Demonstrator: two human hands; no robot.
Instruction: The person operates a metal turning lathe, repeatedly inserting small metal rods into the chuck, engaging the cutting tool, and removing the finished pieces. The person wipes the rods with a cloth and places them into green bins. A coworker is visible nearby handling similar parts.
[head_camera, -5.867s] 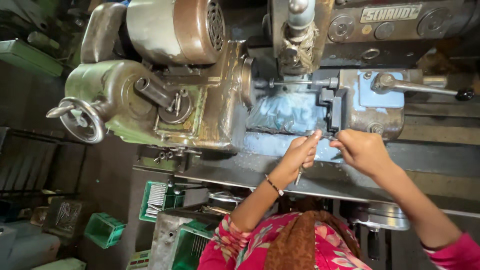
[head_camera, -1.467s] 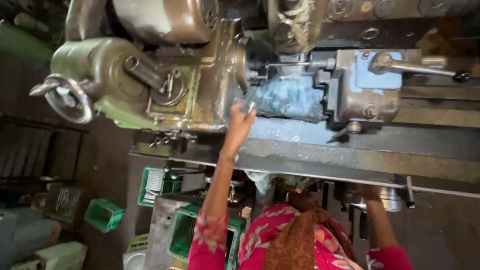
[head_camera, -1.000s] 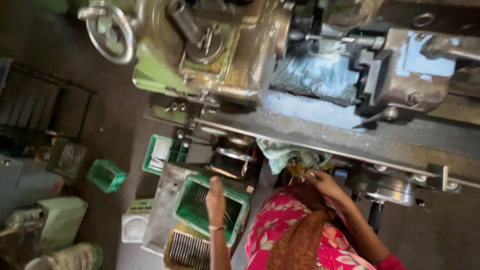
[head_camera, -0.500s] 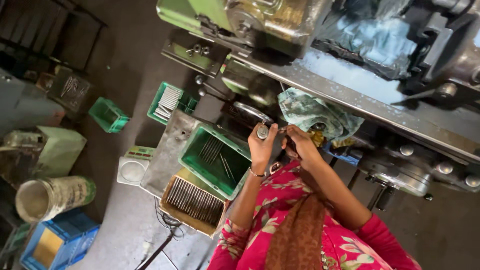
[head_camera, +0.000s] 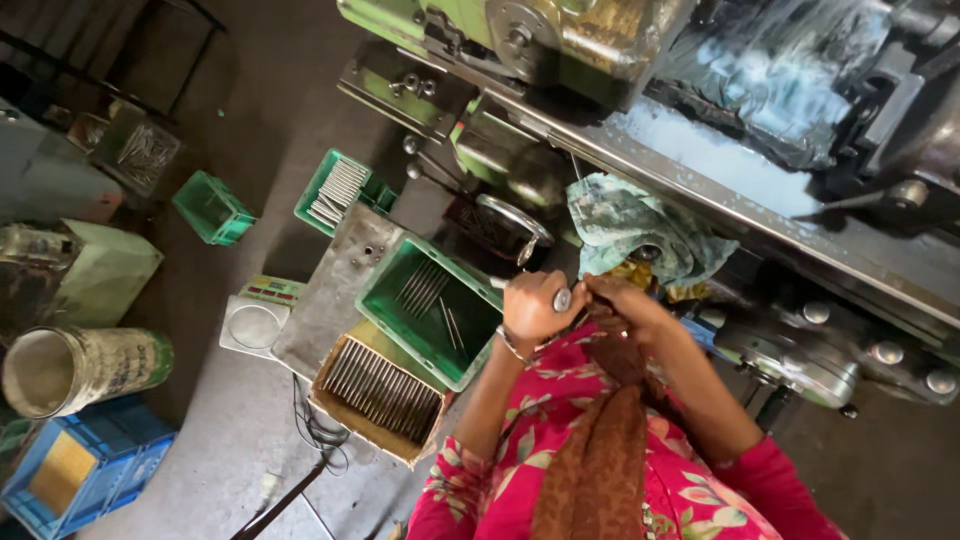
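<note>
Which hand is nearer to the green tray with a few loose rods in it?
Left. The left hand, gripping a metal rod, sits at the green tray edge; the right hand is farther, under the cloth.

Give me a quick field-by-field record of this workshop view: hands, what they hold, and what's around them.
left hand: gripping a short metal rod
right hand: closed against the rod's end
below hands: green crate holding a few rods
beside it: cardboard box packed with rods
behind hands: crumpled cloth on the lathe

A short metal rod (head_camera: 558, 297), grey and shiny with its round end showing, was gripped in the closed left hand (head_camera: 532, 308), above a green crate (head_camera: 432, 310).
</note>
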